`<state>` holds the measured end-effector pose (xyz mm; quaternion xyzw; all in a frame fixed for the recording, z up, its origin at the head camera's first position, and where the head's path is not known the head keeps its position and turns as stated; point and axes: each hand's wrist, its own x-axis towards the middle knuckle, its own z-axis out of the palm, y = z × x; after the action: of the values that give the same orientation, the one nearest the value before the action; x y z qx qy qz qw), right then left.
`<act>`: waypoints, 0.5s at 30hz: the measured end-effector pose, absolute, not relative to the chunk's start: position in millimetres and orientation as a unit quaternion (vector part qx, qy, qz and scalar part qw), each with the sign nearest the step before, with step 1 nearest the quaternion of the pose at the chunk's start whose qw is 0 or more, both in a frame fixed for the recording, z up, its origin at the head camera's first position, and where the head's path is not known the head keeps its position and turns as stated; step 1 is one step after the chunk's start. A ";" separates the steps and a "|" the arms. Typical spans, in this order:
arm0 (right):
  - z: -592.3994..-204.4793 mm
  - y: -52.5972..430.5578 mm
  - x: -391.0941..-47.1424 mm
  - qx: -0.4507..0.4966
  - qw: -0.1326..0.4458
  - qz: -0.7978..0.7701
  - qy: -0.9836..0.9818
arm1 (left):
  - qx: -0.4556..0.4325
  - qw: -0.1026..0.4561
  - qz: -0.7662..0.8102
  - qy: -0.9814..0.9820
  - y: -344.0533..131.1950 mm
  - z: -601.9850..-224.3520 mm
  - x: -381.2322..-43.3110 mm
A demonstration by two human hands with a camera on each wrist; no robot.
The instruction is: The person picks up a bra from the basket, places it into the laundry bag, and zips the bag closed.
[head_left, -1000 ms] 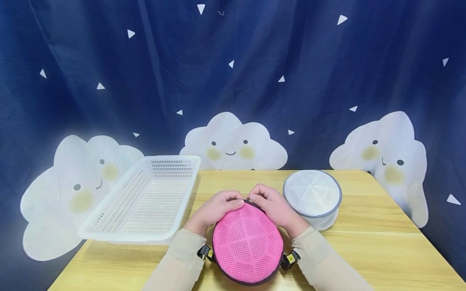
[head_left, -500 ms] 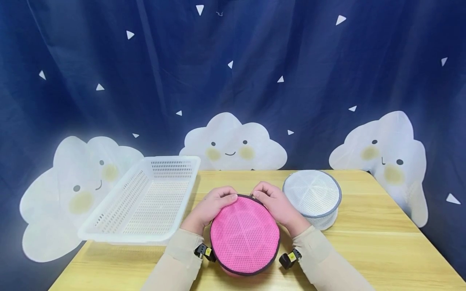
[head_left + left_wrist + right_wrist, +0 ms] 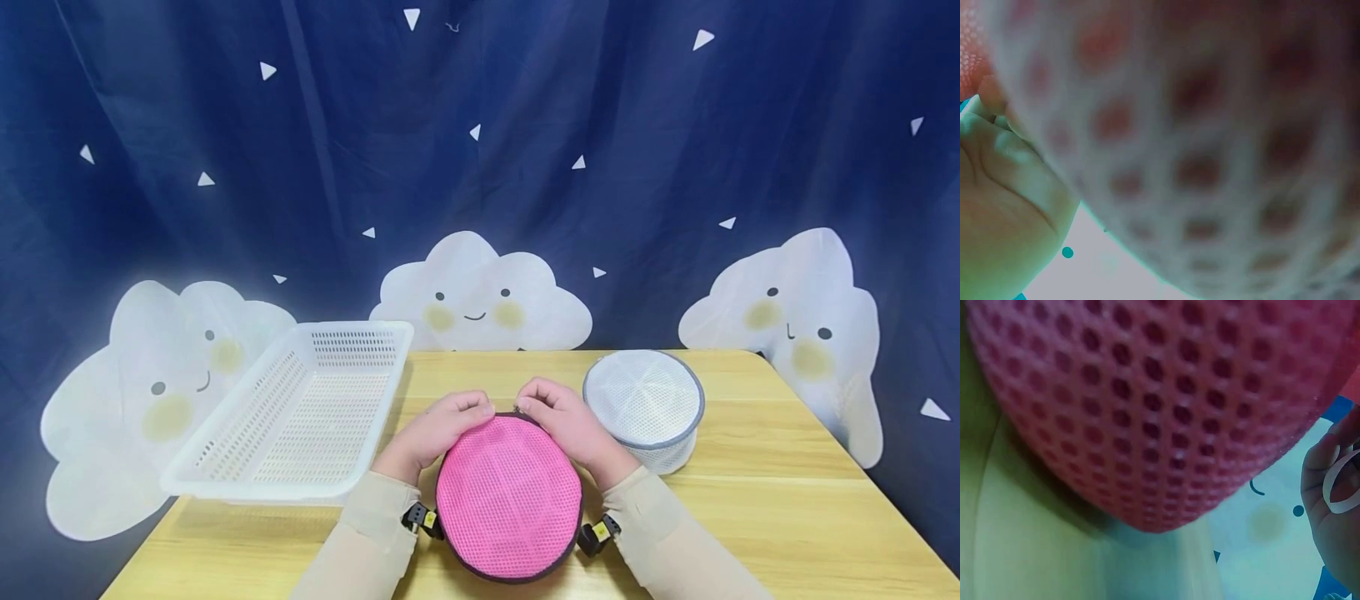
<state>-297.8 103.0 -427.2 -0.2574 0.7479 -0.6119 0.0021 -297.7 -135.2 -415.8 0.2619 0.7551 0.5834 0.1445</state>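
A round pink mesh laundry bag (image 3: 510,500) with a dark zipped rim is held up in front of me, its flat face tilted toward the head camera. My left hand (image 3: 442,429) grips the rim at its far left, thumb on top. At the far edge, my right hand (image 3: 566,421) pinches the rim near what looks like the zip pull. Pink mesh (image 3: 1154,412) fills much of the right wrist view, where a white loop (image 3: 1342,481) lies against the fingers. Blurred mesh (image 3: 1197,169) covers most of the left wrist view. Several fingertips are hidden behind the bag.
A white perforated plastic basket (image 3: 367,450) stands at the left, reaching over the table's left edge. Close beyond my right hand is a white round mesh laundry bag (image 3: 643,398) with grey trim. The wooden table (image 3: 787,517) ends at a dark blue curtain (image 3: 480,183).
The hands have moved slightly apart along the far rim, the left one leftward and the right one a little rightward. The pink bag rose and flattened, then tipped and lowered again.
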 end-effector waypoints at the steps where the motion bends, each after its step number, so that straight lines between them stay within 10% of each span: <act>1: -426.7 102.8 -297.0 -0.260 0.005 -0.609 0.749 | 0.266 0.147 0.578 0.757 -134.7 -415.2 -297.2; 15: -427.9 99.8 -295.7 -0.246 0.020 -0.610 0.753 | 0.276 0.171 0.536 0.779 -126.8 -413.6 -292.4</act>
<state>-295.7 99.8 -427.9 -0.2462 0.7530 -0.6099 0.0199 -292.4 -126.8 -413.6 0.2763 0.7788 0.5364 0.1715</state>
